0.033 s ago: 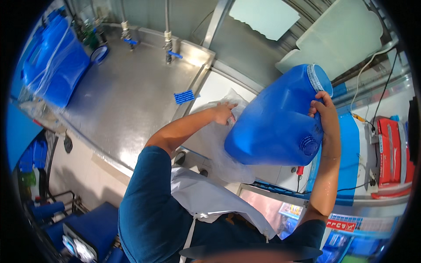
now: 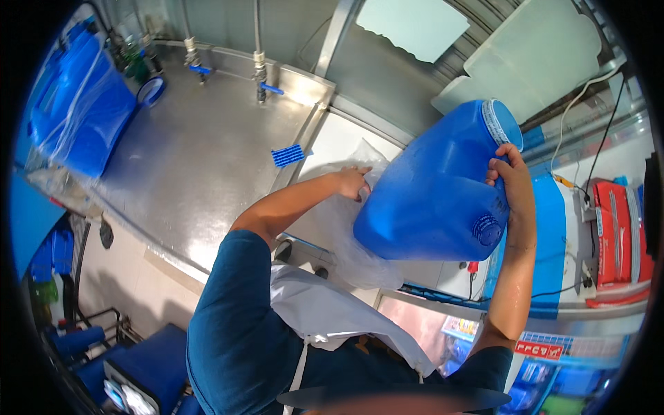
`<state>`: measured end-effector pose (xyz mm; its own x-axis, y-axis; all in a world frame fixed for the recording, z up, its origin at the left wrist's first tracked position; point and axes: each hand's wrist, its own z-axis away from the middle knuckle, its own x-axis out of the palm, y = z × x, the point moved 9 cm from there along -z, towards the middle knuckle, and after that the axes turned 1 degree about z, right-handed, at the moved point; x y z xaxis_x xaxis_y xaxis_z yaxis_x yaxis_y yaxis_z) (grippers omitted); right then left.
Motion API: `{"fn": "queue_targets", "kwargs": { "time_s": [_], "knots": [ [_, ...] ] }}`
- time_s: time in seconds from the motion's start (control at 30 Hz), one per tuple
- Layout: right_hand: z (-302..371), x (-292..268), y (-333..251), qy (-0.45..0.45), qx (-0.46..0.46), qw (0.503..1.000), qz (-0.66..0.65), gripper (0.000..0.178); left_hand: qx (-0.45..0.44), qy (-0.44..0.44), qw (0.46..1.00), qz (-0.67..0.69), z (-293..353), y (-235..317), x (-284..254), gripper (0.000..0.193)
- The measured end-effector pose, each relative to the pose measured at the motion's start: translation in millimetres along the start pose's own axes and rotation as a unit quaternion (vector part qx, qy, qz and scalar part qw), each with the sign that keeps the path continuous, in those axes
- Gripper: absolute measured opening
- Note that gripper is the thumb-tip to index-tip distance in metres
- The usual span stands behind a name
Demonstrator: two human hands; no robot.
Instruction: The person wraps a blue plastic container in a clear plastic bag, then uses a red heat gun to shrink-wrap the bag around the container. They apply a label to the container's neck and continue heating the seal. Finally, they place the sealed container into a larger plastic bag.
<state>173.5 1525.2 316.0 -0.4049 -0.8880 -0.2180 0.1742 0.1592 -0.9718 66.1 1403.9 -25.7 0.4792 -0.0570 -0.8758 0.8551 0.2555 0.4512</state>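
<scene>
A large blue plastic jerrycan (image 2: pixel 425 190) is tilted in front of me, its capped end toward the upper right. My right hand (image 2: pixel 510 169) is closed round its grip near the white-banded cap (image 2: pixel 501 124). A second, smaller blue cap (image 2: pixel 487 230) shows low on its right side. At the jerrycan's left side, my left hand (image 2: pixel 351 182) has its fingers bent on a clear plastic bag (image 2: pixel 363 259), the index finger stretched toward the container. The bag hangs rumpled beside and below the jerrycan; how far it reaches round the base is hidden.
To the left lies a steel sink (image 2: pixel 187 152) with blue-handled taps (image 2: pixel 261 79). A blue scrubbing pad (image 2: pixel 288 155) rests at its right edge. Wrapped blue jerrycans (image 2: pixel 83 104) stand at far left. Red packages (image 2: pixel 615 232) and cables (image 2: pixel 609 128) are on the right.
The sink and taps appear slightly further left in the picture. Both hands, the jerrycan and the bag keep nearly the same places.
</scene>
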Motion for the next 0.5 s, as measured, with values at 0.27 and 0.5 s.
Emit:
{"fn": "queue_targets", "kwargs": {
  "time_s": [0.27, 0.5],
  "knots": [
    [-3.3, 15.4, -12.8, 0.078, 0.019, 0.992, 0.102, 0.015, 0.131, 0.007, 0.991, -0.006, -44.3, -23.9, 28.3, 0.052],
    [-12.3, 46.1, -24.4, 0.083, 0.034, 0.988, 0.124, 0.015, 0.205, -0.103, 0.962, 0.149, -83.4, -52.0, 8.9, 0.041]
  ]
}}
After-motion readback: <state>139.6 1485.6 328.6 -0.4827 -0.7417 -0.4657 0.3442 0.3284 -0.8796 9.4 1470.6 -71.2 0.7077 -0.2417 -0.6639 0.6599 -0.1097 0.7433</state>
